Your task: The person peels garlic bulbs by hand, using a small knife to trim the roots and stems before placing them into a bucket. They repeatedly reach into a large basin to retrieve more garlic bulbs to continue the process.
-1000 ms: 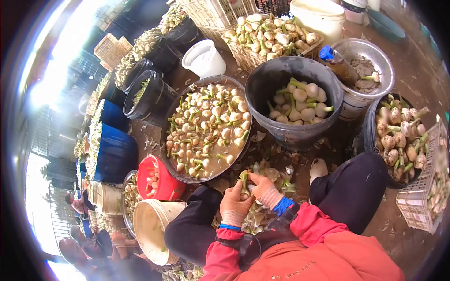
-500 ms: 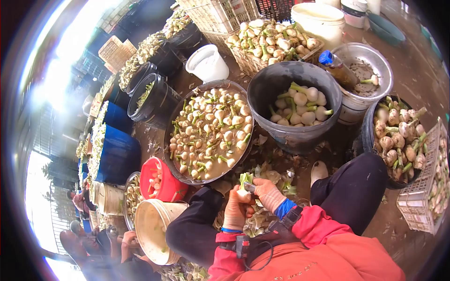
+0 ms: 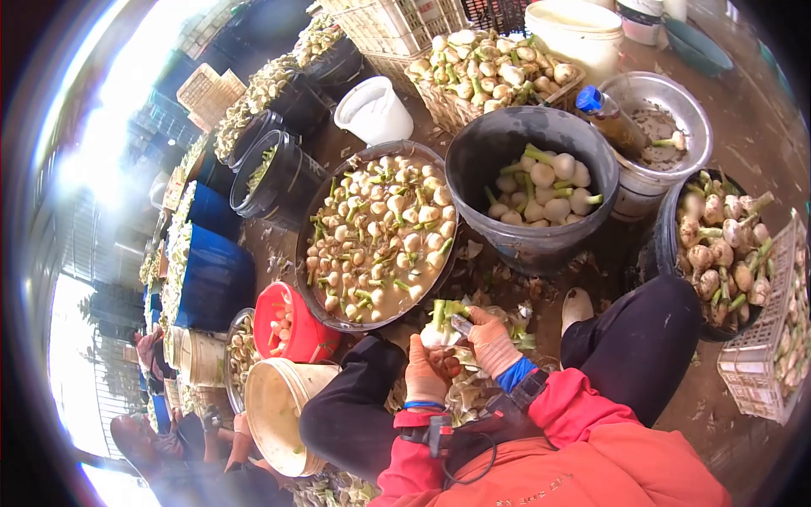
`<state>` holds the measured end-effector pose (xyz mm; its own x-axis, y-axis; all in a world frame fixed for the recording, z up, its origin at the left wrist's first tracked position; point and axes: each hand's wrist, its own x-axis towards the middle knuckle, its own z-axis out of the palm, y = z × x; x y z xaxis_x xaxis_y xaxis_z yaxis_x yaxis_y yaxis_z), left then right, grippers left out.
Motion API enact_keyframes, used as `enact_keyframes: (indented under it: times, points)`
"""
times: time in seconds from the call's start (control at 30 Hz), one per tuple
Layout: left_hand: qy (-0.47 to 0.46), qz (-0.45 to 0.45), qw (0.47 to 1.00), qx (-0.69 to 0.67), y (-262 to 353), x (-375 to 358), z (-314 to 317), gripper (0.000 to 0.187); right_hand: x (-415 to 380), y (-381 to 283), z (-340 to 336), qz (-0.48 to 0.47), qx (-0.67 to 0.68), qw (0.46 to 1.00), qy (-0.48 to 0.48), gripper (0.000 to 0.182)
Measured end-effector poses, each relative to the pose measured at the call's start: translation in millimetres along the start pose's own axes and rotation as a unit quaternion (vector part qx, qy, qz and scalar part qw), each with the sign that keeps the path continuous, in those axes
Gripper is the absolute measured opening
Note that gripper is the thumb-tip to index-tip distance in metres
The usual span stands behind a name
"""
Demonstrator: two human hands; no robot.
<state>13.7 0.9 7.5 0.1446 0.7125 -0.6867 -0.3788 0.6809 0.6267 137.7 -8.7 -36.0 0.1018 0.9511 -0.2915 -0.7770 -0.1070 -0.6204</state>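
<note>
My left hand (image 3: 428,373) is closed around a fresh garlic bulb (image 3: 438,335), white at the bottom with a cut green stem upward. Beside it, my right hand (image 3: 493,343) grips a small knife (image 3: 461,324), its metal blade against the bulb and stem; the handle is hidden in my fingers. Both hands are above my lap, over a heap of peeled leaves and skins (image 3: 473,397). Just past them stands a wide basin (image 3: 302,253) of garlic bulbs in murky water. To its right, a dark bucket (image 3: 528,245) contains clean white bulbs.
At right are a black tub (image 3: 663,241) of unpeeled bulbs and a plastic crate (image 3: 748,380). A metal bowl (image 3: 701,118) with a blue-capped bottle (image 3: 612,122) sits behind. Left are a red basin (image 3: 317,338) and a cream bucket (image 3: 262,406). Another person's arm (image 3: 241,439) shows at lower left.
The garlic bulb has tilted, showing more of its white side, and has risen slightly with my hands. My right hand and the knife have shifted up a little.
</note>
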Motion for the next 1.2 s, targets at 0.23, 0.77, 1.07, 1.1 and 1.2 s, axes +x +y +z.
enact_keyframes:
  times: [0.23,0.77,1.07,1.1,1.2]
  points:
    - [-0.054,0.184,0.979,0.065,-8,-13,-19,0.050,-15,-15,22,-0.020,-0.250,0.967,-0.051,0.031]
    - [-0.257,0.048,0.965,-0.014,5,-39,-24,0.097,11,7,-18,0.215,0.144,0.960,-0.102,0.040]
    - [0.023,0.227,0.968,0.106,-6,-22,-35,0.037,-12,-30,19,-0.021,-0.318,0.945,-0.076,0.032]
    - [0.040,0.230,0.970,0.071,-4,-20,-39,0.032,-10,-29,20,0.007,-0.186,0.981,-0.060,0.033]
    - [0.058,0.220,0.974,-0.011,-1,-21,-44,0.023,1,-28,10,-0.007,0.007,1.000,0.000,0.039]
